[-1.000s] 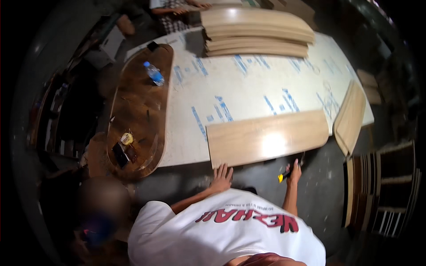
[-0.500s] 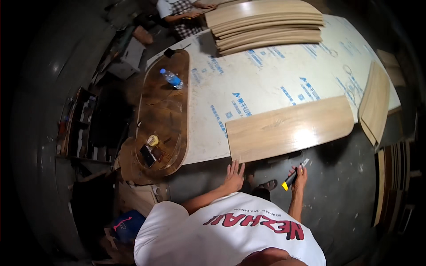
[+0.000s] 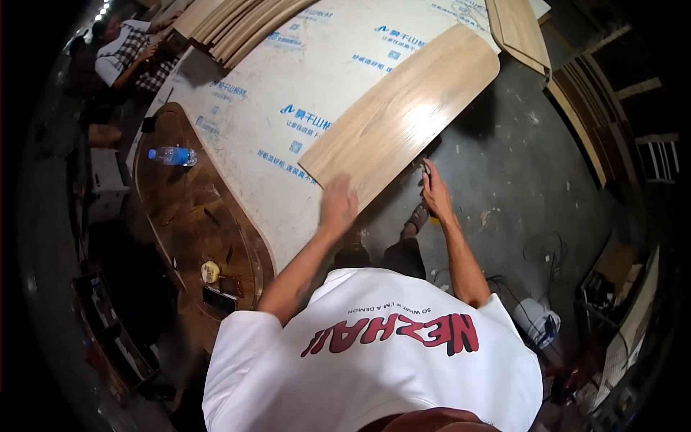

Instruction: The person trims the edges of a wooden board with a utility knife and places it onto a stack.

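A light wood-grain board (image 3: 410, 108) with a rounded far end lies on the white-topped table, its long near edge at the table's edge. Over its near left corner is my left hand (image 3: 338, 205), slightly blurred, fingers stretched out over the board and holding nothing. Just off the near edge, my right hand (image 3: 436, 193) is closed around a utility knife (image 3: 433, 220). Most of the knife is hidden by the hand; a bit of its yellow end shows below. The blade's tip is hard to make out beside the board's edge.
A brown wooden panel with rounded ends (image 3: 183, 216) carries a water bottle (image 3: 173, 156), a yellow roll (image 3: 210, 271) and a phone (image 3: 219, 299). Stacked boards (image 3: 237, 29) stand far left, near a co-worker (image 3: 133, 61). More boards (image 3: 520, 32) lie far right. A white bucket (image 3: 536, 320) is on the floor.
The view has turned, so the board now slants up to the right. My left hand has moved from the board's near corner further onto it. My right hand with the knife is closer to the edge.
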`<act>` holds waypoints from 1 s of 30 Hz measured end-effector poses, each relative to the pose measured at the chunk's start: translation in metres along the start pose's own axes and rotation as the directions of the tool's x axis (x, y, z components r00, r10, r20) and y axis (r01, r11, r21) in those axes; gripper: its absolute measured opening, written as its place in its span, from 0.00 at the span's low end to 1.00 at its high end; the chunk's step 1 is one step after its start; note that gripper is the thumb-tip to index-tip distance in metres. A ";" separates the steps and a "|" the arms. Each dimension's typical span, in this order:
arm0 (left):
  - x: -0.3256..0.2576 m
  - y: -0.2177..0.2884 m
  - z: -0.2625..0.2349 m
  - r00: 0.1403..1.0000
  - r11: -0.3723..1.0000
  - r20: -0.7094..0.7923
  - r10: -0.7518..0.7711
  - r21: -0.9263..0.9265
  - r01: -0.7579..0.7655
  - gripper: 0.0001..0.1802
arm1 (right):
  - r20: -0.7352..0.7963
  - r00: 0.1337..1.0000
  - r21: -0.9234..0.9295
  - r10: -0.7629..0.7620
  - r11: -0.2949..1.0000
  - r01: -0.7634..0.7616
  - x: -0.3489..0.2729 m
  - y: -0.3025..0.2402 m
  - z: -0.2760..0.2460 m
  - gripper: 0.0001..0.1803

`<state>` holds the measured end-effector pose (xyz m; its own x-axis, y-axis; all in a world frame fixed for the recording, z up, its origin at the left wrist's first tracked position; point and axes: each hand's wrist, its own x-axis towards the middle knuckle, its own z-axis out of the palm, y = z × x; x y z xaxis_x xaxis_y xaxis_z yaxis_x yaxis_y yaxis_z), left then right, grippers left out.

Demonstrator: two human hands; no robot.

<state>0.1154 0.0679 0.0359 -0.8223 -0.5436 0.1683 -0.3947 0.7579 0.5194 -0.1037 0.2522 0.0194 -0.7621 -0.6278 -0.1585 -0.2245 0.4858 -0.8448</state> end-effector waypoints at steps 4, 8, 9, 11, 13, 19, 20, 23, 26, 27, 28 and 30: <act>0.027 -0.077 0.000 1.000 0.968 -0.004 0.004 0.250 -0.003 0.30 | -0.082 0.977 -0.223 -0.197 0.959 0.175 0.002 0.015 0.028 0.24; 0.018 -0.095 -0.003 0.999 0.954 0.043 -0.029 0.300 0.015 0.33 | -0.027 0.973 -0.295 -0.227 0.932 0.209 0.007 -0.023 0.032 0.25; 0.017 -0.095 -0.005 0.999 0.956 0.022 -0.036 0.292 0.028 0.33 | -0.045 0.978 -0.321 -0.205 0.930 0.180 0.009 -0.027 0.034 0.23; 0.019 -0.095 -0.004 0.999 0.954 0.039 -0.034 0.300 0.021 0.33 | -0.078 0.976 -0.336 -0.201 0.927 0.164 0.015 -0.023 0.036 0.23; 0.022 -0.095 -0.002 0.998 0.951 0.047 -0.042 0.307 0.025 0.34 | -0.122 0.973 -0.388 -0.194 0.912 0.133 0.021 -0.022 0.037 0.20; 0.023 -0.096 -0.001 0.998 0.955 0.053 -0.022 0.296 0.005 0.34 | -0.173 0.950 -0.477 -0.261 0.866 0.151 0.000 -0.027 0.060 0.24; 0.022 -0.098 -0.002 0.999 0.955 0.043 -0.024 0.298 0.010 0.33 | -0.158 0.944 -0.491 -0.290 0.852 0.179 -0.006 -0.033 0.068 0.26; 0.021 -0.100 -0.001 0.999 0.953 0.040 -0.031 0.301 0.018 0.33 | -0.171 0.914 -0.401 -0.369 0.873 0.278 -0.040 -0.051 0.099 0.26; 0.020 -0.102 0.001 0.998 0.946 0.049 -0.029 0.323 0.012 0.34 | -0.051 0.959 -0.290 -0.279 0.923 0.253 -0.092 -0.065 0.132 0.25; 0.022 -0.099 0.002 0.998 0.947 0.058 -0.030 0.320 0.010 0.34 | -0.035 0.966 -0.269 -0.255 0.933 0.237 -0.111 -0.068 0.145 0.24; 0.022 -0.099 0.001 0.997 0.946 0.061 -0.041 0.323 0.020 0.34 | 0.008 0.969 -0.228 -0.246 0.943 0.241 -0.127 -0.075 0.156 0.24; 0.024 -0.099 0.002 0.997 0.949 0.058 -0.045 0.316 0.024 0.34 | 0.144 0.908 -0.215 -0.393 0.883 0.417 -0.147 -0.080 0.162 0.24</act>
<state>0.1340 -0.0192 -0.0134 -0.8262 -0.5552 0.0958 -0.5238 0.8196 0.2322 0.1244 0.2066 0.0275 -0.5165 -0.8486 0.1148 -0.6460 0.2981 -0.7027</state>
